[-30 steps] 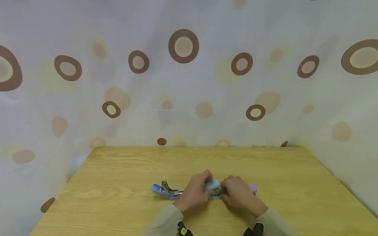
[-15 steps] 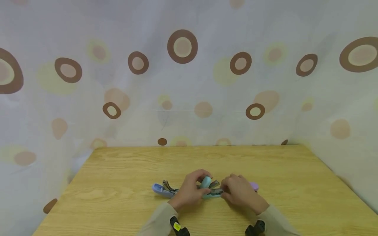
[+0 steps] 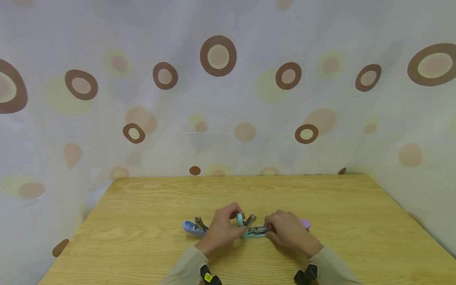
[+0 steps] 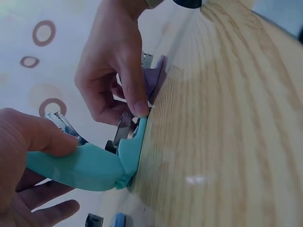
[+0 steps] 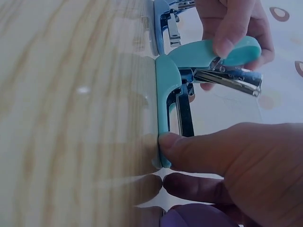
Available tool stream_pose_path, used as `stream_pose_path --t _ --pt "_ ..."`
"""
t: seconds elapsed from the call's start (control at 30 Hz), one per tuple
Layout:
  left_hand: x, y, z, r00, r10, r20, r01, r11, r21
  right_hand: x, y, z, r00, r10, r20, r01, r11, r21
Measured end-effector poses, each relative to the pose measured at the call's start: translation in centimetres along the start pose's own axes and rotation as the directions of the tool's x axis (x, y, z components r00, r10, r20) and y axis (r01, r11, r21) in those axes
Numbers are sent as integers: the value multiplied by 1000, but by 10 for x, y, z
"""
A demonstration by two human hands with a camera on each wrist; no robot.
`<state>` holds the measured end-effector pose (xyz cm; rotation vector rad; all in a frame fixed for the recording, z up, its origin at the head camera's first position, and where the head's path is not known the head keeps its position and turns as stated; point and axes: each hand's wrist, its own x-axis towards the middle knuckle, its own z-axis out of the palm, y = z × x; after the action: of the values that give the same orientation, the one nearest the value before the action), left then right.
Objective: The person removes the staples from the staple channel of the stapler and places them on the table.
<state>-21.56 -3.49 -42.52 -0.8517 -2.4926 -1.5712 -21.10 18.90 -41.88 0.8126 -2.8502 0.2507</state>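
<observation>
A teal stapler (image 3: 254, 236) lies on the table with its top cover (image 4: 85, 165) swung up and back, standing steeply above the base. My left hand (image 3: 223, 225) pinches that cover between thumb and fingers. At the other end, my right hand (image 3: 287, 231) grips the front of the base, thumb (image 5: 173, 144) on its edge. Between cover and base, a metal arm (image 5: 229, 80) sticks up at a slant. The metal staple channel (image 5: 183, 111) shows along the base, its front end hidden by the right hand.
Left of my left hand sits a light blue stapler (image 3: 194, 229), opened up with its metal part raised. A purple stapler (image 3: 305, 224) lies behind my right hand, mostly hidden. The wooden table (image 3: 160, 261) ends at a patterned curtain (image 3: 228, 99) at the back.
My left hand has moved left, swinging the teal stapler's cover up and back from over the base; the metal arm now stands apart from it. My right hand has stayed at the base's front.
</observation>
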Motion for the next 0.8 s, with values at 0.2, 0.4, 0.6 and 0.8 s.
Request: stream_pose_path --t 0.2,0.4,0.6,0.8 --pt "-4 3 -11 1000 -22 2 22 992 124 2 -1 -1 1000 -11 9 11 1000 -12" --pt "-2 9 -20 997 -70 40 61 981 184 3 0 -2 999 -36 -9 36 999 -13" --pt "-2 13 -24 991 -123 61 102 958 267 1 0 -1 999 -45 -8 45 999 -15" --pt "-4 10 -26 985 -154 73 120 934 338 -1 -1 1 999 -38 -3 38 999 4"
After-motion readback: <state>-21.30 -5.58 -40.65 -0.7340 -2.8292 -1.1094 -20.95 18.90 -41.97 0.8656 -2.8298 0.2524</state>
